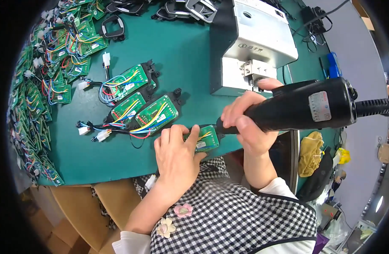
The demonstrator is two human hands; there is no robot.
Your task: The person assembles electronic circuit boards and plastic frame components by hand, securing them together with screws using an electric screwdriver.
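My left hand (176, 158) is closed around a small green circuit board (209, 139) in a black housing at the table's front edge, its fingers covering the left part. A black electric screwdriver (294, 106) lies nearly level in my right hand (259, 139), thumb and fingers wrapped about its front end. The driver's nose points left, close beside the held board; I cannot tell whether its tip touches a screw. Left of my left hand, a wired green board (158, 113) in a black housing rests near two similar ones, the nearest being a wired board (129, 106).
A silver and black screw feeder (254, 55) stands just beyond my right hand. Many wired circuit boards (59, 55) are heaped at the left. Black frames (113, 27) lie at the back. A yellow cloth (311, 153) and a blue object (334, 64) are at the right.
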